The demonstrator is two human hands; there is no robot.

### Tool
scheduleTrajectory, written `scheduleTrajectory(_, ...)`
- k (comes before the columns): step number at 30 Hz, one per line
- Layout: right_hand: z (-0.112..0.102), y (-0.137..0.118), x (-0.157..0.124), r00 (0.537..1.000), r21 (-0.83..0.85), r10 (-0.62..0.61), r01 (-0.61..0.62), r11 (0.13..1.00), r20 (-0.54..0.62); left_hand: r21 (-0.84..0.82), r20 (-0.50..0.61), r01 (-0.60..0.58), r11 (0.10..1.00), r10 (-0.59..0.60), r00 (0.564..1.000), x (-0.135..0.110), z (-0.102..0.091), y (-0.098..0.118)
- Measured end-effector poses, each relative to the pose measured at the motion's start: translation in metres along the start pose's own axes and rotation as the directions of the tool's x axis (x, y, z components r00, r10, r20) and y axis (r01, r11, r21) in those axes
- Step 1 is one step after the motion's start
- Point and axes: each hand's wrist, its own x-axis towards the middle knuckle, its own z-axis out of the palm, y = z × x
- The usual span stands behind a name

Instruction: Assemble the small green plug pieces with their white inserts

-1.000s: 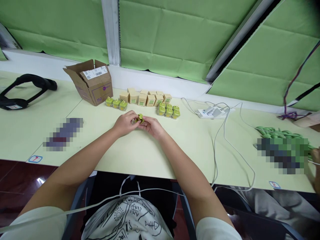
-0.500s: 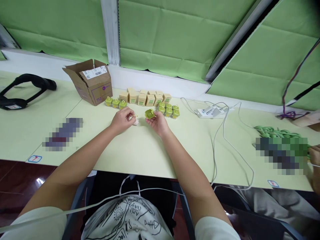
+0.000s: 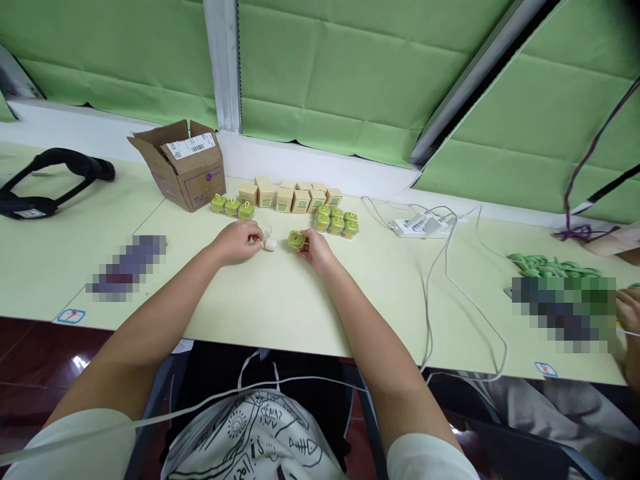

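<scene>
My left hand [image 3: 239,241] is closed in a pinch beside a small pale pinkish-white cylinder [image 3: 270,245]. A thin pale cord [image 3: 261,246] seems to run from its fingertips to that cylinder. Just behind stands a small clear cup [image 3: 266,230], partly hidden. My right hand [image 3: 317,251] grips a small green lid [image 3: 297,240], its hollow underside turned up toward me. Several closed clear boxes with green looped lids [image 3: 337,221] sit beyond my right hand, and more green-lidded boxes [image 3: 231,207] stand beyond my left.
Small kraft cartons [image 3: 300,198] line the back of the table. An open cardboard box [image 3: 200,183] stands at back left, near a black headset frame [image 3: 60,197]. To the right lie a power strip [image 3: 423,225] and loose white cables [image 3: 450,267]. Another person's hand [image 3: 629,310] is at the far right.
My left hand has moved slightly left and toward me, away from the cylinder, exposing the clear cup. My right hand has lowered a little and turned the green lid.
</scene>
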Motion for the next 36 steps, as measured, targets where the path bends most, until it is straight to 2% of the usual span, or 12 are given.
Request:
scheduleTrajectory(5, 0.002, 0.003, -0.002, 0.997, -0.281, -0.077, 0.070, 0.957, -0.014, 0.109, 0.058, 0.017, 0.994, -0.023, 0.998, -0.001, 0.001, -0.007)
scheduleTrajectory(8, 0.004, 0.008, -0.001, 0.993, -0.376, -0.114, 0.095, 0.922, -0.026, 0.150, 0.077, 0.045, 0.988, -0.057, 0.995, -0.002, 0.003, -0.004)
scheduleTrajectory(15, 0.003, 0.013, 0.003, 0.991, -0.289, -0.130, 0.115, 0.950, -0.032, 0.216, 0.119, 0.109, 0.970, -0.137, 0.983, -0.001, 0.003, -0.002)
scheduleTrajectory(19, 0.004, 0.010, -0.002, 0.988, -0.323, -0.153, 0.139, 0.936, -0.018, 0.276, 0.076, 0.137, 0.951, -0.164, 0.983, -0.001, 0.003, -0.005)
scheduleTrajectory(22, 0.005, 0.008, -0.005, 0.980, -0.339, -0.198, 0.188, 0.922, 0.004, 0.295, 0.001, 0.153, 0.943, -0.161, 0.987, 0.000, 0.001, -0.007)
scheduleTrajectory(25, 0.003, 0.005, -0.008, 0.974, -0.390, -0.217, 0.223, 0.893, 0.059, 0.262, -0.097, 0.188, 0.947, -0.168, 0.981, 0.001, -0.001, -0.011)
scheduleTrajectory(30, -0.003, 0.001, -0.009, 0.968, -0.429, -0.206, 0.250, 0.868, 0.147, 0.081, -0.241, 0.204, 0.976, -0.179, 0.954, 0.002, 0.004, -0.027)
scheduleTrajectory(36, -0.009, 0.003, 0.001, 0.982, -0.355, -0.187, 0.183, 0.917, 0.024, -0.118, -0.190, 0.305, 0.945, -0.323, 0.927, 0.002, 0.005, -0.036)
